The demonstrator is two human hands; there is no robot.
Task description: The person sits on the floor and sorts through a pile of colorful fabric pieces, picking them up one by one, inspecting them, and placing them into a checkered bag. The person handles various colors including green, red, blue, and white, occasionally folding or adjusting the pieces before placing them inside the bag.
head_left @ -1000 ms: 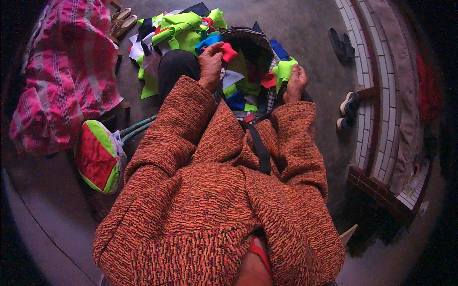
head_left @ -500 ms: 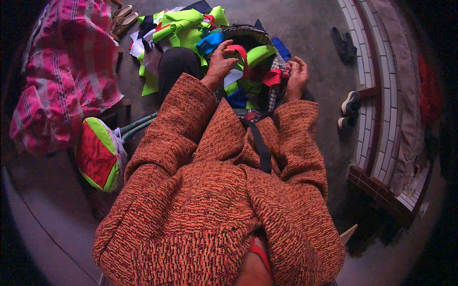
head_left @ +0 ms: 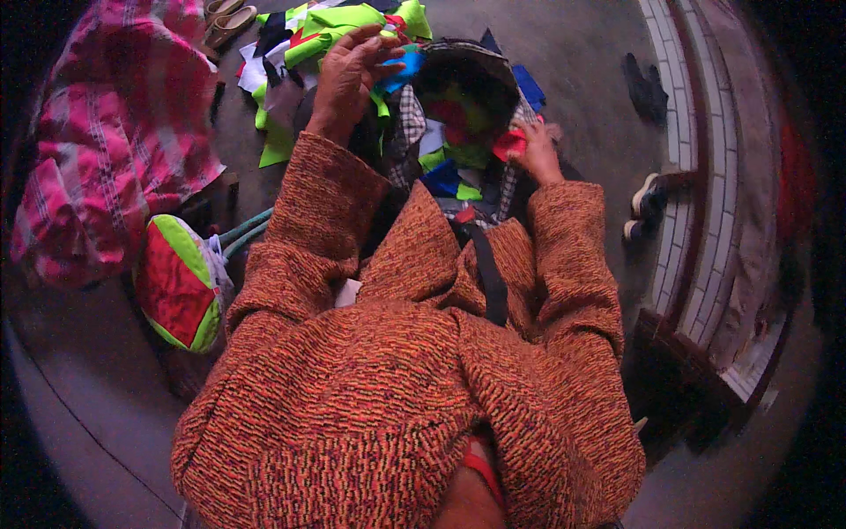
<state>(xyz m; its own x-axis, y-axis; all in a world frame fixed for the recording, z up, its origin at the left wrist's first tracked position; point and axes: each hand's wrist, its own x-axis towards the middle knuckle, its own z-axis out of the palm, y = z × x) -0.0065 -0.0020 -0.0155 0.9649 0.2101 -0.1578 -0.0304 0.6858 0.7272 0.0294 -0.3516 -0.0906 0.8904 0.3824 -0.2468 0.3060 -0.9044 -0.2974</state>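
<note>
My left hand (head_left: 348,79) is raised at the edge of a heap of cloth scraps, over a neon-green piece (head_left: 330,28). Its fingers are apart and nothing shows in them. Close to its fingertips lies a bright blue scrap (head_left: 405,69). In front of my lap is a checked cloth bag (head_left: 412,115) with its mouth spread wide, its inside dark, with green, red, white and blue scraps in it. My right hand (head_left: 538,154) is at the bag's right side, fingers closed on a small red cloth scrap (head_left: 508,144).
A pink plaid cloth (head_left: 115,132) drapes at the left, with tan shoes (head_left: 231,22) beyond it. A red and green stitched piece (head_left: 179,282) is by my left elbow. Dark shoes (head_left: 648,198) stand beside a white-tiled ledge (head_left: 674,106) at the right. A blue scrap (head_left: 529,86) lies past the bag.
My left hand has moved left and away from me, from the bag to the heap. The green and red strips at the bag's mouth have dropped from view there. The right hand stays at the bag's side.
</note>
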